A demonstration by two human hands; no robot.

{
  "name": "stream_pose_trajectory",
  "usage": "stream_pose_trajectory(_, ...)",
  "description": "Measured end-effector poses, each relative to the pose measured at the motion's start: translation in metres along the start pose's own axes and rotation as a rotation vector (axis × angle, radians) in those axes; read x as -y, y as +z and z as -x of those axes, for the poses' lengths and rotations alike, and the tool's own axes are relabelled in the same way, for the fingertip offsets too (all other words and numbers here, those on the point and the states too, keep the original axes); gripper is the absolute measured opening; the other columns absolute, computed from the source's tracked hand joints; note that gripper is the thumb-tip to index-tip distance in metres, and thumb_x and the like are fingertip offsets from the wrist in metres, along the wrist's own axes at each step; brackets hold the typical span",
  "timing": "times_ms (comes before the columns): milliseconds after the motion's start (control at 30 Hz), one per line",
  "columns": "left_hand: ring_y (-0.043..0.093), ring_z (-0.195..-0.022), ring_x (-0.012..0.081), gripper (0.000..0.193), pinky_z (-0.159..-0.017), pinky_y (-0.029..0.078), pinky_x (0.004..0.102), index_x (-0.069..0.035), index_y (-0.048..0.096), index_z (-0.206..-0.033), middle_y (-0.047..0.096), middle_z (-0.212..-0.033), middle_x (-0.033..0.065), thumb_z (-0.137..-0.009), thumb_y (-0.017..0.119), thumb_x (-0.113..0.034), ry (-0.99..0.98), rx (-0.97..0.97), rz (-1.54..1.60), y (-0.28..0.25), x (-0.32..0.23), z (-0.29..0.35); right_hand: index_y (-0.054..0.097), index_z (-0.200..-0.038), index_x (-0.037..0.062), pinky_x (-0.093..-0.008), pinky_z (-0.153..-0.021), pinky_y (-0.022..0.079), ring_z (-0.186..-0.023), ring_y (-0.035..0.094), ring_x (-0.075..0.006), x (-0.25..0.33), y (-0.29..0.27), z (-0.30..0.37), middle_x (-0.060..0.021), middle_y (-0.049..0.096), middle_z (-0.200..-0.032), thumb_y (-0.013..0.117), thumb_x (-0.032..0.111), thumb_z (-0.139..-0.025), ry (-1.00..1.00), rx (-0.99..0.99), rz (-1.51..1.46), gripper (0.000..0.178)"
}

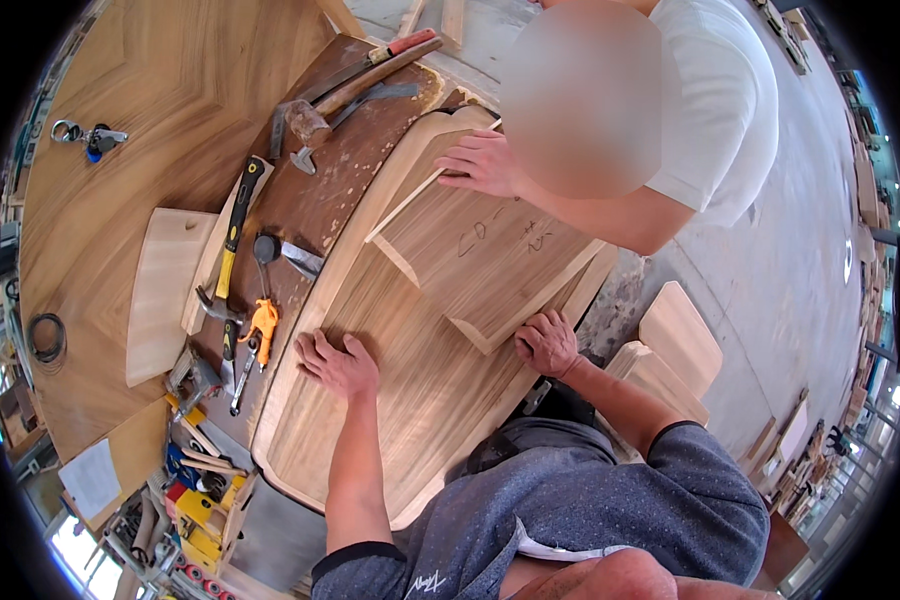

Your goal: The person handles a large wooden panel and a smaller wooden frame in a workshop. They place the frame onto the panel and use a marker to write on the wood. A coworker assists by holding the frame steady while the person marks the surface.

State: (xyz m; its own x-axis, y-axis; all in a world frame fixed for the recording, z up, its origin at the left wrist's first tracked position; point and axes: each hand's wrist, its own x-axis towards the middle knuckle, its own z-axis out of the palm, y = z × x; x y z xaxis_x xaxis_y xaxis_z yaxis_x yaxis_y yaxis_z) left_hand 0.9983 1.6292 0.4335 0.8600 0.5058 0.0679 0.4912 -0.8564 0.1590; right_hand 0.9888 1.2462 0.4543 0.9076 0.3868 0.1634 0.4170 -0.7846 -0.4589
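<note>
A long light-brown wooden panel point(330, 430) with a paler border and rounded corners lies slantwise before me. My left hand point(340, 365) rests palm down on its left part, fingers spread, holding nothing. At the panel's right edge, my right hand point(547, 343) lies with slightly bent fingers beside the near corner of a smaller board. This smaller board point(500, 265), with pale strips on its edges and handwritten marks, lies on the panel's far part. Another person's hand point(478, 162) rests on the smaller board's far left side, by a thin pale strip point(405, 208).
Left of the panel lie a yellow-black handled hammer point(232, 230), an orange tool point(263, 325), a wooden mallet point(308, 122) and a nail gun point(195, 380). A person in a white shirt point(720, 110) leans in from the far right. Pale boards point(680, 335) stand at right.
</note>
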Motion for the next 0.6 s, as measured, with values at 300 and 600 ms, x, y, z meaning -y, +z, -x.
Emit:
stream_pose_trajectory(300, 0.018, -0.157, 0.0365, 0.062, -0.126, 0.012, 0.0631, -0.004, 0.045, -0.147, 0.034, -0.161, 0.0207, -0.095, 0.058, -0.035, -0.007, 0.018, -0.032, 0.0010, -0.0032, -0.0008, 0.064, -0.095, 0.0193, -0.0420, -0.075, 0.044, -0.084, 0.057, -0.0257, -0.0021, -0.0029, -0.0005, -0.0011, 0.058, -0.092, 0.076, 0.020, -0.080, -0.011, -0.009, -0.001, 0.019)
stream_pose_trajectory(600, 0.017, -0.157, 0.0361, 0.062, -0.126, 0.012, 0.0627, -0.003, 0.046, -0.147, 0.033, -0.162, 0.0202, -0.095, 0.057, -0.036, -0.001, 0.018, -0.040, 0.0015, -0.0014, -0.0001, 0.064, -0.094, 0.0192, -0.0413, -0.075, 0.045, -0.083, 0.057, -0.0256, -0.0027, -0.0025, 0.0003, -0.0012, 0.057, -0.091, 0.076, 0.019, -0.079, -0.015, -0.015, 0.010, 0.020)
